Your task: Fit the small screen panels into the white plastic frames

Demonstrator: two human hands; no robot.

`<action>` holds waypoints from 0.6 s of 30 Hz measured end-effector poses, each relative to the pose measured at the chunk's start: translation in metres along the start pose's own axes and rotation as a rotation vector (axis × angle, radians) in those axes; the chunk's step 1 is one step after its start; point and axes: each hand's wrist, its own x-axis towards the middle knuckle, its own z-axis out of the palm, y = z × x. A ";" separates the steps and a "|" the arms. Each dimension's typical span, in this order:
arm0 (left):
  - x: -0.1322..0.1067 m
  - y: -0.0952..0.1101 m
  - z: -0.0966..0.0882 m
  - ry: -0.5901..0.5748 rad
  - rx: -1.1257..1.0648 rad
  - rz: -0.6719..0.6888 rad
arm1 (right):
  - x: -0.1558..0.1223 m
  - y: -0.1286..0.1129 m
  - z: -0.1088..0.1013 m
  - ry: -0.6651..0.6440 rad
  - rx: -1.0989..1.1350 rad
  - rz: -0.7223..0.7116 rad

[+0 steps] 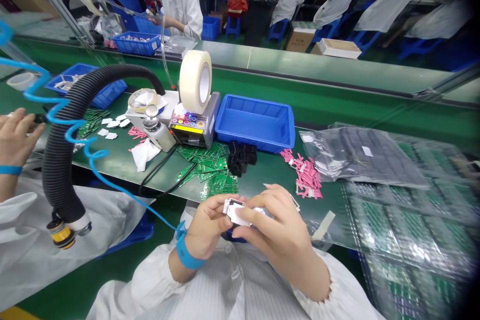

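Note:
Just over the table's front edge, my left hand (pixel 210 225) pinches a small flat white-and-black part (pixel 237 213) between thumb and fingers. Its exact kind I cannot make out. From the other side my right hand (pixel 279 222) closes on the same part, fingers lying across its white face and partly hiding it. A blue wrist strap (pixel 186 252) with a coiled cord is on my left wrist. Beyond my hands lie green circuit boards (pixel 213 167), a cluster of black blocks (pixel 240 157) and a heap of pink strips (pixel 307 176).
A blue bin (pixel 255 122) stands behind the boards. Left of it are a tape roll (pixel 195 81) on a control box (pixel 193 127), a pump bottle (pixel 158 132) and a black hose (pixel 60 155). Plastic bags (pixel 367 155) and packed trays (pixel 408 225) cover the right. A co-worker's hand (pixel 17 137) is far left.

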 end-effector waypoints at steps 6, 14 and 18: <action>0.001 -0.005 -0.001 0.027 -0.013 -0.022 | -0.002 0.003 0.003 0.016 0.031 0.040; 0.005 -0.024 -0.001 0.108 -0.390 -0.284 | -0.005 0.000 0.027 -0.085 0.021 0.179; 0.007 -0.030 -0.010 0.160 -0.496 -0.419 | -0.011 0.038 0.006 -0.260 -0.026 0.346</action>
